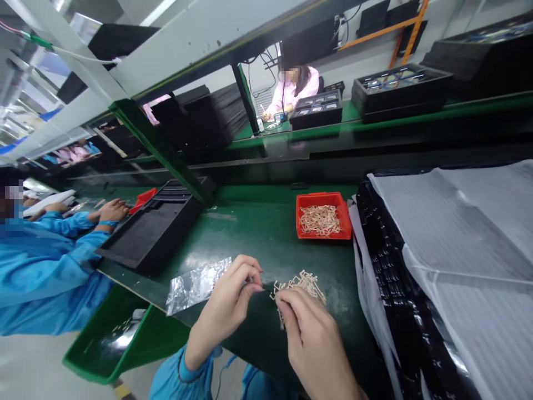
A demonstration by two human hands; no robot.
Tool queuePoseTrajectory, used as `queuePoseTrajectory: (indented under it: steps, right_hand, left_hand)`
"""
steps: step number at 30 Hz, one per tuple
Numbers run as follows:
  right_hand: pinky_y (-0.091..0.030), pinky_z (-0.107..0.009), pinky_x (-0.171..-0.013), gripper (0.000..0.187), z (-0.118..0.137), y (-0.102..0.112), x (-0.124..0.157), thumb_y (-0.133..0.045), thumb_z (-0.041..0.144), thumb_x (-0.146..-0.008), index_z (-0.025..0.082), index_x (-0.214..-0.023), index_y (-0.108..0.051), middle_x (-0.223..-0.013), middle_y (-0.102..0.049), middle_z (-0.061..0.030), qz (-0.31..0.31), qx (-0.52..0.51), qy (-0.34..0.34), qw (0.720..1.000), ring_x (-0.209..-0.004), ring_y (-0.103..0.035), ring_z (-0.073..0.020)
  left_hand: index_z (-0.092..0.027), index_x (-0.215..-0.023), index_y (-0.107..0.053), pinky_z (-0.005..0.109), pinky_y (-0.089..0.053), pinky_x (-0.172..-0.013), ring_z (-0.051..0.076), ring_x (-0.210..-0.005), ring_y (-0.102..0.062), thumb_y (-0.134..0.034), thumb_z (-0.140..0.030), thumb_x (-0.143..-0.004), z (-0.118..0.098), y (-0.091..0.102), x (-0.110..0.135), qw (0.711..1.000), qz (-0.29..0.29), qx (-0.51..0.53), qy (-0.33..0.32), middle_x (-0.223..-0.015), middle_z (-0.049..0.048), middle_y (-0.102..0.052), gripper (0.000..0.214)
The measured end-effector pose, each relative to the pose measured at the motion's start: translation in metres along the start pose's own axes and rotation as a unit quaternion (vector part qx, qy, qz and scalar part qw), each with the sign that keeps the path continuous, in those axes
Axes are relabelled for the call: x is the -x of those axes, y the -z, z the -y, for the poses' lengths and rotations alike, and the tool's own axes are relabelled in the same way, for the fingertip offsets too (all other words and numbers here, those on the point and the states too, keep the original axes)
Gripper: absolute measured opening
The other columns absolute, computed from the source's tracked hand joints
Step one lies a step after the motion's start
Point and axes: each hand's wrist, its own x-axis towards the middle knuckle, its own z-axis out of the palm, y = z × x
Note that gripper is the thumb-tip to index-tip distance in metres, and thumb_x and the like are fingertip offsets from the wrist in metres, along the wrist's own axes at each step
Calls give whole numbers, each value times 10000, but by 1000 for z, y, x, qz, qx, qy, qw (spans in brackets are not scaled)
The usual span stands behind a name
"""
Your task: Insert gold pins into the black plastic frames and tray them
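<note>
Dark green table [258, 222], bright red bin [306, 233] of pale tan pieces [320, 218], matching tan pile [302, 283], silvery clear bag [195, 286], black trays [145, 233], blue sleeves [62, 244].

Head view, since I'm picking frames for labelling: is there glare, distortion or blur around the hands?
In the head view, wide-angle bending curves the shelf beam; overhead light glares off the plastic bag and the green bench; the left hand, right hand and tan parts look sharp.

Bright overhead light, perhaps warped edges
</note>
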Motion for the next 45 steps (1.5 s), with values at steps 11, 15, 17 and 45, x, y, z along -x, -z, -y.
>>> queuePoseTrajectory:
  steps: [11, 15, 17, 45]
  right_hand:
    - [-534, -249, -650, 224, 8, 5, -1, -476, 96, -1015, 228, -905, -619, -794, -696, -9, 43, -90, -5, 995, -694, -689, -152]
    - [-529, -251, -654, 204, 9, 6, -3, -496, 103, -1007, 226, -929, -638, -791, -695, -12, 44, -105, -8, 993, -699, -679, -152]
    - [-530, -255, -656, 196, 8, 6, -2, -502, 105, -1003, 228, -923, -632, -789, -691, -14, 41, -107, -11, 993, -702, -675, -155]
    - [-549, -258, -800, 139, 20, 35, -55, -592, 199, -990, 240, -980, -724, -909, -768, -17, -93, -119, -44, 988, -831, -724, -148]
  left_hand:
    - [-235, -906, -549, 302, -493, -838, 168, -959, -644, -472, 7, -986, 1, 1, -7, 998, 38, 39, -22, -1046, 22, -623, 266]
    - [-238, -937, -565, 289, -493, -868, 155, -989, -646, -485, 5, -1003, -3, -2, -3, 997, 48, 57, -24, -1079, 18, -632, 264]
    - [-240, -979, -599, 282, -501, -883, 153, -1012, -656, -480, -12, -1027, -7, -1, 0, 996, 51, 66, -26, -1107, 25, -642, 261]
    - [-239, -1113, -830, 334, -640, -865, 229, -1045, -764, -695, -586, -991, 11, 36, -38, 808, -526, 246, -98, -1143, 62, -817, 392]
